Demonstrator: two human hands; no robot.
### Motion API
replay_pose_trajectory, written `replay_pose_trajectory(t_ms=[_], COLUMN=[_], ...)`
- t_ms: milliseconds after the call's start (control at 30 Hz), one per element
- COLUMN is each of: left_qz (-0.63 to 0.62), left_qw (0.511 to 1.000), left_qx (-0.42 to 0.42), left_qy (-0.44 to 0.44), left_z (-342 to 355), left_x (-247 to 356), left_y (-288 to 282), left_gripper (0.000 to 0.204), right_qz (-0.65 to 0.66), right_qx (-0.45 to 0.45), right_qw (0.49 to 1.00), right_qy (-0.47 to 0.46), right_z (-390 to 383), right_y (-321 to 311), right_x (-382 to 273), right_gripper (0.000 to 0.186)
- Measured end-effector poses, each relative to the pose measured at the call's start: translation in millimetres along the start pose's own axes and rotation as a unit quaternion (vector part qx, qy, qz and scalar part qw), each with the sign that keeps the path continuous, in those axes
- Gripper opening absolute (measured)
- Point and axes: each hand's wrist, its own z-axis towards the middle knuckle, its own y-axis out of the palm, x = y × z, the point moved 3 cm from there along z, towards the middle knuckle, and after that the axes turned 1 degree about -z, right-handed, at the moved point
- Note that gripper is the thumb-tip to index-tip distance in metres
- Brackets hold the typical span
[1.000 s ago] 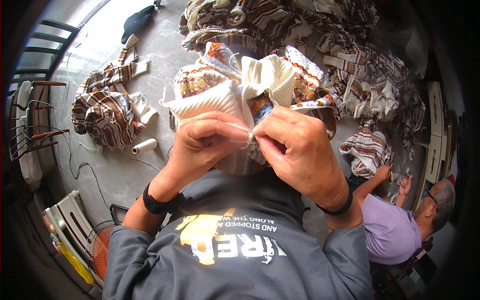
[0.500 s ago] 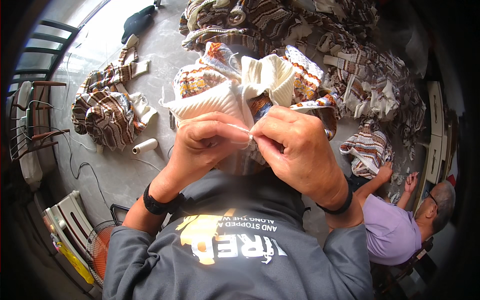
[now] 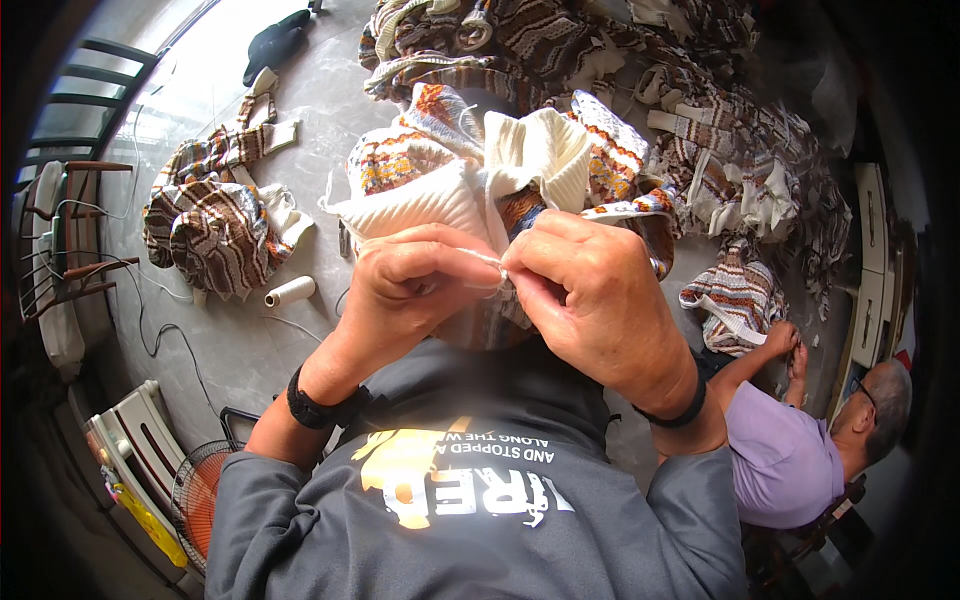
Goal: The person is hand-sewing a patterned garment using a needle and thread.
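Observation:
A patterned knitted garment (image 3: 400,160) in white, orange, brown and blue is bunched up in front of me, with a cream ribbed band (image 3: 410,205) along its near side. Just over that band, my left hand (image 3: 415,280) pinches a strand of white yarn (image 3: 482,256) between thumb and forefinger. My right hand (image 3: 590,290) is closed in a pinch where the yarn ends, its fingertips meeting those of the left. Whether a small tool sits between the right fingertips is too small to tell.
Large piles of striped knitwear (image 3: 730,160) lie ahead and right. At the left are another knitted heap (image 3: 215,235), a white yarn cone (image 3: 290,292), a cable (image 3: 170,330) and a fan (image 3: 205,490). A co-worker (image 3: 790,450) in purple sits at the right, handling a striped knit (image 3: 735,300).
My hands have barely shifted; the pinch on the yarn stays in place. The co-worker's two hands have come together beside the striped knit.

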Motion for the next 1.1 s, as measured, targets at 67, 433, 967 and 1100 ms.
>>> replay_pose_trajectory(t_ms=[67, 433, 967, 1100], left_qz=[-0.008, -0.069, 0.022, -0.061], left_qw=[1.0, 0.997, 0.999, 0.997], left_qx=[0.001, -0.006, -0.024, -0.008], left_qy=[-0.001, -0.013, 0.002, -0.044], left_z=[-0.3, 0.4, 0.2, -1.7], left_x=[-0.7, -4.2, -6.9, -10.8], left_y=[0.1, -0.7, -2.0, -1.0], left_gripper=[0.016, 0.015, 0.013, 0.013], right_qz=[0.003, 0.038, 0.107, 0.172], right_qx=[0.001, -0.014, -0.017, -0.032], right_qw=[1.0, 0.999, 0.993, 0.984], right_qy=[-0.004, -0.013, -0.036, -0.022], right_z=[0.4, 3.0, 17.9, 20.8], right_y=[-0.3, -1.4, 9.0, 11.1], right_x=[0.6, 7.2, 7.4, 10.0], right_gripper=[0.005, 0.01, 0.005, 0.008])
